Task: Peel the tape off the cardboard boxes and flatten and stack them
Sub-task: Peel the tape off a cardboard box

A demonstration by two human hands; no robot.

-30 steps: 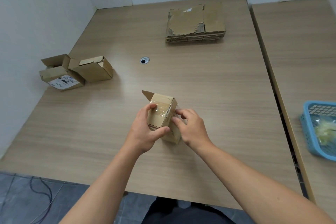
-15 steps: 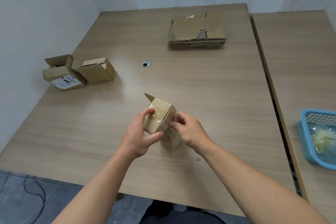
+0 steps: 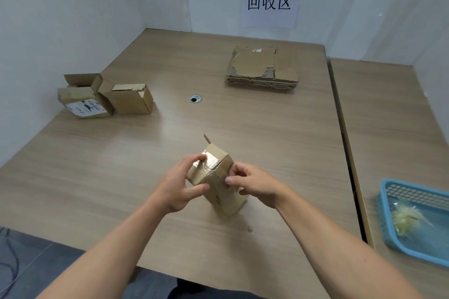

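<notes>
A small brown cardboard box [image 3: 220,185] stands tilted on the wooden table [image 3: 267,128] near its front edge. Clear shiny tape [image 3: 209,161] covers its top face. My left hand [image 3: 178,185] grips the box's left side, fingers on the taped top and thumb on the front. My right hand [image 3: 254,184] holds the box's right side, thumb and fingers pinched at its edge. A stack of flattened cardboard [image 3: 263,68] lies at the back of the table. Two more open boxes, one with a white label [image 3: 83,98] and one plain [image 3: 130,98], sit at the left.
A blue plastic basket [image 3: 413,223] with crumpled clear tape stands on the adjoining table at the right. A cable hole [image 3: 195,99] is in the table's middle. White partition walls close the back and left; a paper sign [image 3: 269,3] hangs on the back wall.
The box has tipped further over toward the right in my hands. The view has lifted, showing more of the back wall.
</notes>
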